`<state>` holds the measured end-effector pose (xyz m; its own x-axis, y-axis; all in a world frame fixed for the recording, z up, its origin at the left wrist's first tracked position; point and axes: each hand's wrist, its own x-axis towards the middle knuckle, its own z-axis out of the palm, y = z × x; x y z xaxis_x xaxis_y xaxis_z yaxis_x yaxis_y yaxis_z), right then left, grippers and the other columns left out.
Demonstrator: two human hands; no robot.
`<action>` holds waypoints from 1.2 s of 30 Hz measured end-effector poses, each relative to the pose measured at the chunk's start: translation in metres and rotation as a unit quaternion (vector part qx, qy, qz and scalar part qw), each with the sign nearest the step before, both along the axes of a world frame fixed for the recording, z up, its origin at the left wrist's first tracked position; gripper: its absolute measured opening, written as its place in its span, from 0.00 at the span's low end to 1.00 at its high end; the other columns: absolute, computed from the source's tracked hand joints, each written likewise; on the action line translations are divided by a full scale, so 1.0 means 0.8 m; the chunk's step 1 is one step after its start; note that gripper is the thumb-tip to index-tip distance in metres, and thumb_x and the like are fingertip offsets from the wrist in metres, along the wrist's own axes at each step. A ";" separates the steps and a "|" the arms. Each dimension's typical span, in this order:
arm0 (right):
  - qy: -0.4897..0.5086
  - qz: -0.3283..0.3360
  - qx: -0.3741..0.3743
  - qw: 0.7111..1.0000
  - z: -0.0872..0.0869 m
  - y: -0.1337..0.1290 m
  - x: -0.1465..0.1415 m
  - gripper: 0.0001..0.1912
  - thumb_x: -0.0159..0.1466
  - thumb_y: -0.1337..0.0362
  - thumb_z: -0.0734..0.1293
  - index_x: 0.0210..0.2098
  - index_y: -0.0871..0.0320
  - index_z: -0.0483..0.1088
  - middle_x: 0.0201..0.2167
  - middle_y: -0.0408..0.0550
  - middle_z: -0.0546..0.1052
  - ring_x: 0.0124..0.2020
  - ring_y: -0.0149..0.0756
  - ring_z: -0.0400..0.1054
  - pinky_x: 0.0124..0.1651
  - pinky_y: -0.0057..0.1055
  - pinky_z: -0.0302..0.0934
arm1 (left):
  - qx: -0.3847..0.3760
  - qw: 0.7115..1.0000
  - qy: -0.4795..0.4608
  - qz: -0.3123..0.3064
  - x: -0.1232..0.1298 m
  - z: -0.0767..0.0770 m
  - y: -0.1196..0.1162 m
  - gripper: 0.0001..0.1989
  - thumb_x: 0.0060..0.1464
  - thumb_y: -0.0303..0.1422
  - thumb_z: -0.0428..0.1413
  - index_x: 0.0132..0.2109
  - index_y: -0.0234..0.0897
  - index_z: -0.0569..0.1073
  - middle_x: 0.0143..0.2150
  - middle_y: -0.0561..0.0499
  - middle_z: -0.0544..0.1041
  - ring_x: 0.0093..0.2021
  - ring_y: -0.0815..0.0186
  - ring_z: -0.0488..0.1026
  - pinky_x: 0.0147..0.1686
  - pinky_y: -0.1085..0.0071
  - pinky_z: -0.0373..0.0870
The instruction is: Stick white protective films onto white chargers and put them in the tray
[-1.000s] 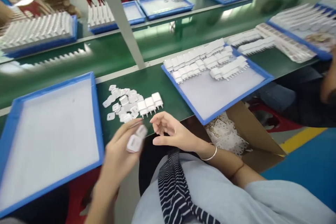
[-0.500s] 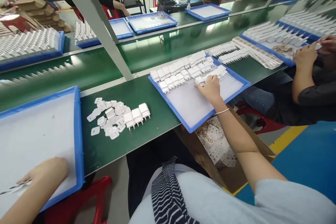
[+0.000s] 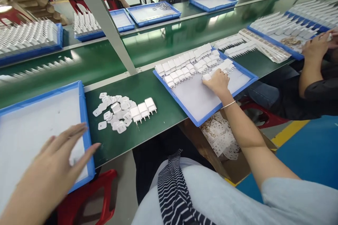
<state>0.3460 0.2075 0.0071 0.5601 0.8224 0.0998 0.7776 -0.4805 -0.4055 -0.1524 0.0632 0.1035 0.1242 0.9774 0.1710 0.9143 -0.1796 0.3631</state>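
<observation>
My left hand [image 3: 56, 163] is spread above the left blue-rimmed tray [image 3: 39, 100], fingers apart. Below it a small white piece [image 3: 72, 158] shows partly between thumb and fingers, apparently not held. My right hand [image 3: 218, 83] reaches into the right blue-rimmed tray [image 3: 190, 107]. Its thumb and fingers close around the near end of a row of white plug chargers [image 3: 225, 65]; the exact grip is partly hidden. Behind that row, more white plug chargers [image 3: 182, 66] lie in lines, pins toward me. Between the trays lies a short row of white chargers [image 3: 143, 110].
A heap of flat white covers [image 3: 116, 112] lies on the green bench [image 3: 116, 147]. A slanted metal post [image 3: 111, 35] rises behind it. Below the bench stand a cardboard box of scraps [image 3: 221, 140] and a red stool [image 3: 97, 197]. A co-worker's hands [image 3: 317, 45] work at the right.
My left hand has moved right and upward, opening, and the thin dark-and-light item seen at its fingers no longer shows. My right hand stays at the charger row. The view has shifted slightly.
</observation>
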 end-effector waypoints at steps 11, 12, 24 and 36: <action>0.215 0.254 0.330 0.883 0.005 -0.150 -0.195 0.36 0.55 0.57 0.76 0.58 0.55 0.59 0.54 0.56 0.69 0.55 0.49 0.67 0.57 0.50 0.66 | -0.032 0.873 -0.484 -0.058 0.189 -0.111 -0.019 0.26 0.57 0.38 0.64 0.61 0.44 0.74 0.66 0.42 0.71 0.67 0.53 0.69 0.69 0.54 0.65; 0.225 0.257 0.325 0.882 0.002 -0.155 -0.212 0.35 0.56 0.58 0.76 0.58 0.55 0.59 0.54 0.57 0.69 0.55 0.50 0.67 0.57 0.50 0.66 | -0.052 0.853 -0.515 -0.076 0.200 -0.118 -0.012 0.28 0.56 0.40 0.65 0.62 0.42 0.73 0.68 0.40 0.69 0.68 0.52 0.69 0.68 0.55 0.65; 0.222 0.363 0.261 0.867 -0.011 -0.186 -0.276 0.35 0.58 0.68 0.71 0.62 0.56 0.57 0.56 0.61 0.69 0.56 0.54 0.66 0.57 0.57 0.66 | -0.112 0.702 -0.702 0.030 0.219 -0.124 0.009 0.28 0.46 0.38 0.71 0.55 0.39 0.79 0.53 0.44 0.82 0.53 0.57 0.79 0.54 0.63 0.76; 0.414 0.462 0.089 0.779 0.032 -0.168 -0.208 0.07 0.70 0.62 0.66 0.43 0.54 0.76 0.43 0.48 0.81 0.45 0.40 0.76 0.51 0.38 0.70 | -0.138 0.706 -0.694 0.020 0.189 -0.105 -0.009 0.22 0.40 0.29 0.73 0.47 0.39 0.83 0.53 0.46 0.83 0.54 0.55 0.79 0.55 0.63 0.75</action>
<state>0.1798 0.0734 0.0328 -0.3290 0.9275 0.1777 0.1946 0.2507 -0.9483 -0.0016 0.0558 0.0193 -0.0041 0.9953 -0.0970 -0.3541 0.0893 0.9310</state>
